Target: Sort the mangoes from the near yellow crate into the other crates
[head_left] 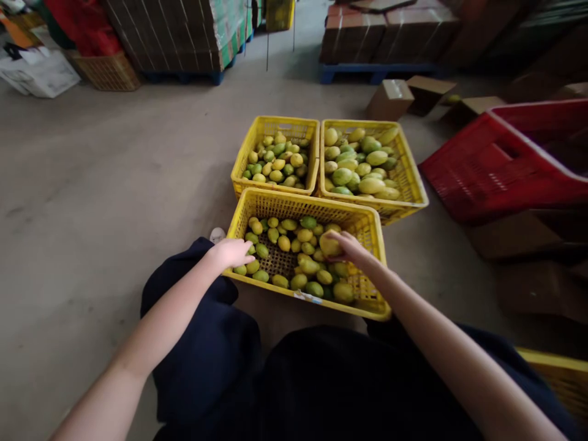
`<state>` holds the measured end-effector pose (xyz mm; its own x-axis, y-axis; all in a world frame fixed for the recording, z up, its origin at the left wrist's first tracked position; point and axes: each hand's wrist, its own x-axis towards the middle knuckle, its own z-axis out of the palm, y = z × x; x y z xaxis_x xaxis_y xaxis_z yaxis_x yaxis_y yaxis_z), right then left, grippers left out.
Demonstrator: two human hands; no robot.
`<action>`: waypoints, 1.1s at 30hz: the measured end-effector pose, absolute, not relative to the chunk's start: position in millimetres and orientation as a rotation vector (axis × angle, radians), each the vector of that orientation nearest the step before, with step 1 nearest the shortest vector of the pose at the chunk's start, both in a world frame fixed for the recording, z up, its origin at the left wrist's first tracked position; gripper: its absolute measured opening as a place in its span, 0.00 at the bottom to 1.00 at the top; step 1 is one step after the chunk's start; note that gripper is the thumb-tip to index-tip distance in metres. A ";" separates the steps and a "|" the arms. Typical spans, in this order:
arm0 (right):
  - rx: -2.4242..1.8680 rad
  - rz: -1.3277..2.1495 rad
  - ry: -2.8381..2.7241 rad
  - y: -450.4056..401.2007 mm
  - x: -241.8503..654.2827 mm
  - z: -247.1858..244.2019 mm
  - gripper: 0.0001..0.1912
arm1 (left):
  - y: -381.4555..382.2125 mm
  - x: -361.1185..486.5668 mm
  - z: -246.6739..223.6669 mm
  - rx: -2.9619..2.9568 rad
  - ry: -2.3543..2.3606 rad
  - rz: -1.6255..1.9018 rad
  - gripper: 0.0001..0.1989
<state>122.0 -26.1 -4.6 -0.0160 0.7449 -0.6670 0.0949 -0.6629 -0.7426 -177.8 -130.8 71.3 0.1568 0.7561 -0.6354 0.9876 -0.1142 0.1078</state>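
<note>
In front of me stands a yellow plastic crate [375,245] with loose yellow and green lemons [283,244] spread over its slatted bottom. My right hand [348,246] reaches in over the crate's right part, its fingers closed around a large yellow lemon [329,244]. Over the left wall hangs my left hand [233,252], fingers stretched apart above a few green lemons [261,250]. No fruit shows in its grasp. Parts of the lemons beneath both hands are hidden.
Behind it are two yellow crates: the left crate [243,174] holds small lemons, the right crate [416,180] larger oblong fruit. A red crate [478,159] and cardboard boxes [390,101] lie to the right. Loaded blue pallets [376,73] stand farther back.
</note>
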 end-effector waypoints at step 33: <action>-1.498 1.448 0.309 -90.4 197.7 102.8 0.07 | -51.8 -56.4 -149.5 1.727 1.553 -0.503 0.25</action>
